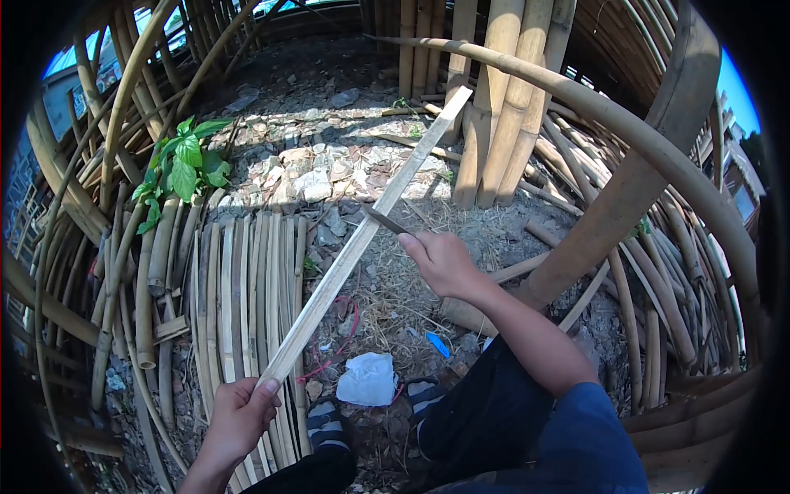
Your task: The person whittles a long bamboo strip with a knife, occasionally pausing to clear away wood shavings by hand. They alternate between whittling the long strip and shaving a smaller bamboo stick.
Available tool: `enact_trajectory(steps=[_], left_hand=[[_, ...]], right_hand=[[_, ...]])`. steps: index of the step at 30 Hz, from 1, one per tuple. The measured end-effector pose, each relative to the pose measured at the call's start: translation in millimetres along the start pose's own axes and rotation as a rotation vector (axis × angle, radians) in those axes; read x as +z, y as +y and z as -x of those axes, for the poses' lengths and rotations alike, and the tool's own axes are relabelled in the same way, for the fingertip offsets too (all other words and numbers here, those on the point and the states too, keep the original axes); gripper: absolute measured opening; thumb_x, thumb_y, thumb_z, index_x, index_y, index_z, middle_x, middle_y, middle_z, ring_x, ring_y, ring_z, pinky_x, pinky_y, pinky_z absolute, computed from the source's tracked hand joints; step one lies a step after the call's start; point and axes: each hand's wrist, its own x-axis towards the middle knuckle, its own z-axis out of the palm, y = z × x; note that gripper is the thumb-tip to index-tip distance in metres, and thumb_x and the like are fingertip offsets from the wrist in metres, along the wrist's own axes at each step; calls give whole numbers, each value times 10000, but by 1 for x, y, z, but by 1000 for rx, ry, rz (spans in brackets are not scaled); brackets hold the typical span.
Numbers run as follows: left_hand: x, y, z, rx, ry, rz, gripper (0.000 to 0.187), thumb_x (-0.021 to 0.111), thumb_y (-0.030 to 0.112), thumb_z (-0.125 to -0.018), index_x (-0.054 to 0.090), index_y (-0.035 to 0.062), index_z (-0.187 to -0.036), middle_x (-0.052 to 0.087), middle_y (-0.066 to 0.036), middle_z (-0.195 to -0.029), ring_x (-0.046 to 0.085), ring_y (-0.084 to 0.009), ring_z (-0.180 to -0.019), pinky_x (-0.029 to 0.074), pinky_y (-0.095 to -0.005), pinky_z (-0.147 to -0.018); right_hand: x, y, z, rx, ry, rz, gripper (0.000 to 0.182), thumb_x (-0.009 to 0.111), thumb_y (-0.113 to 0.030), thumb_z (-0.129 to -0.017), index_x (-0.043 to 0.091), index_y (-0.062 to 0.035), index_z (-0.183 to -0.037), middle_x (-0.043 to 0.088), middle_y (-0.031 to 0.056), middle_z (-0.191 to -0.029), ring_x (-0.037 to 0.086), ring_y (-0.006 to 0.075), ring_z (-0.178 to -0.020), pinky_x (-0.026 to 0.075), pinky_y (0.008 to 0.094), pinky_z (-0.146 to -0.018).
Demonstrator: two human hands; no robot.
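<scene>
A long, pale split bamboo strip (329, 284) slants up and away from the lower left. Its near end is gripped by my left hand (236, 418), thumb on top. My right hand (442, 262) is closed round a knife, its handle hidden in the fist. The dark knife blade (383, 219) lies across the strip around its middle and appears to touch it. Below and left of the strip, a row of similar split bamboo strips (239, 288) lies side by side on the ground.
A thick bamboo pole (609, 222) leans at the right, with a curved pole (568, 86) arching over. Upright bamboo poles (498, 107) stand at the back. A leafy green plant (185, 160), a white plastic bag (367, 379), a blue object (439, 344) and rubble (317, 177) are around.
</scene>
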Motion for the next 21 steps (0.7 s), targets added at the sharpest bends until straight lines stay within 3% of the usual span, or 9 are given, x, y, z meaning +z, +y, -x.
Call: enact_trajectory(steps=[3, 10, 12, 19, 21], left_hand=[[4, 8, 4, -2, -17, -19, 368, 593, 275, -1028, 610, -9, -795, 486, 23, -568, 389, -48, -470, 310, -231, -440], [8, 10, 4, 7, 13, -56, 365, 586, 271, -1032, 604, -8, -796, 485, 28, -571, 388, -45, -476, 310, -228, -445], [7, 9, 3, -3, 23, -58, 367, 582, 270, -1034, 604, -9, -796, 483, 30, -572, 387, -43, -477, 309, -228, -446], [5, 8, 5, -2, 26, -49, 368, 590, 267, -1030, 604, -15, -793, 486, 26, -577, 390, -46, -476, 306, -232, -444], [5, 8, 5, -7, 30, -56, 366, 594, 261, -1029, 604, -17, -790, 487, 22, -577, 390, -51, -474, 305, -236, -441]], right_hand=[[15, -31, 24, -123, -118, 21, 527, 478, -424, -1027, 599, -2, -736, 582, 229, -628, 603, 441, -624, 454, 527, -605], [7, -9, 2, -110, -65, 167, 543, 471, -466, -1022, 592, -30, -722, 589, 208, -614, 607, 432, -610, 455, 531, -591], [6, -5, -1, -83, -84, 178, 613, 401, -558, -1019, 635, -49, -770, 632, 211, -651, 643, 436, -650, 487, 544, -607], [8, 6, -12, -32, -94, 218, 632, 377, -564, -1024, 625, -45, -762, 634, 227, -669, 645, 446, -678, 489, 550, -617], [14, 19, -18, 84, 0, 175, 639, 371, -552, -1029, 646, -27, -789, 647, 233, -698, 648, 450, -710, 488, 559, -650]])
